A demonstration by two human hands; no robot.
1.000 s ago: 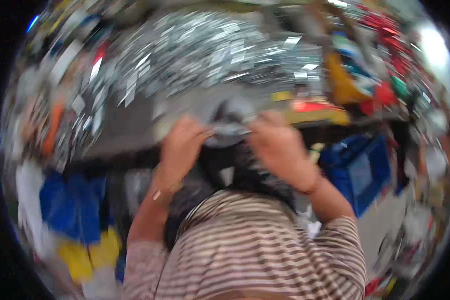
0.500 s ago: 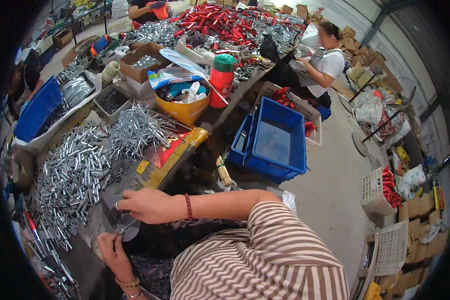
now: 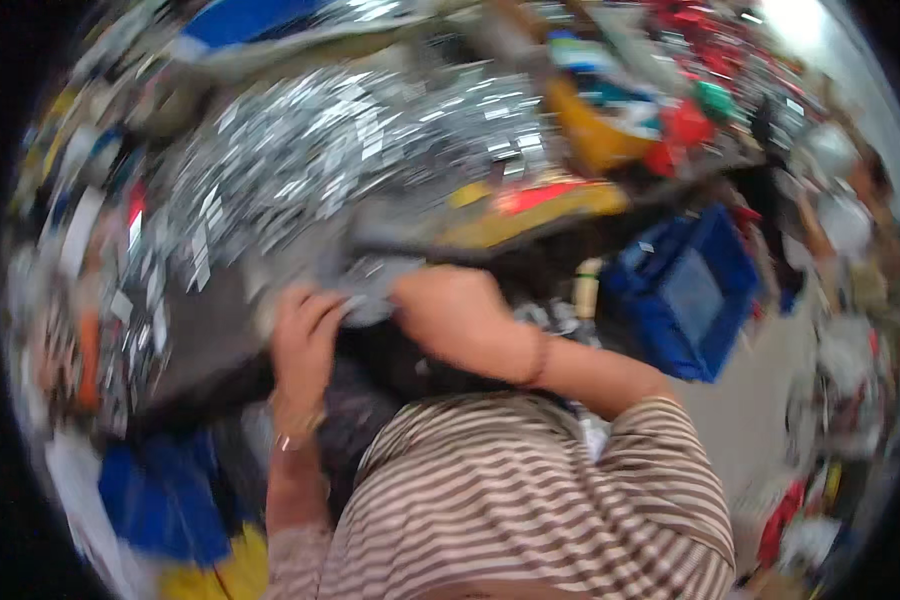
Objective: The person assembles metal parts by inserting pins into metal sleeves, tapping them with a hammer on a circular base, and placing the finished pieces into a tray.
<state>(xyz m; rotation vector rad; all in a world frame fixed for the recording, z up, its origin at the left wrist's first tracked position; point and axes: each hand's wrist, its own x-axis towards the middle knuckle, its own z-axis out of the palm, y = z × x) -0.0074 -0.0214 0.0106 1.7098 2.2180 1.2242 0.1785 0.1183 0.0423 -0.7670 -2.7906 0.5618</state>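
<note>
Motion smears the picture. My left hand [image 3: 305, 330] is at the near edge of the workbench, its thumb and fingers pinched on a small metal part [image 3: 350, 304] that is too blurred to name closely. My right hand [image 3: 455, 312] is just to the right, curled closed with its fingertips turned toward the left hand. Whatever the right hand holds, if anything, is hidden. A pale, clear-looking piece [image 3: 372, 300] shows between the hands. Beyond them a broad heap of shiny metal pieces [image 3: 320, 150] covers the bench.
A yellow container [image 3: 595, 130] with mixed items stands at the back right, with a red bottle with a green cap [image 3: 682, 135] beside it. Blue crates [image 3: 695, 290] are on the floor to the right. A person [image 3: 850, 215] sits at the far right. Blue material [image 3: 165, 495] lies low at the left.
The whole view has swung, so the bench and my hands appear farther right. My left hand now appears higher in the picture, more level with my right hand.
</note>
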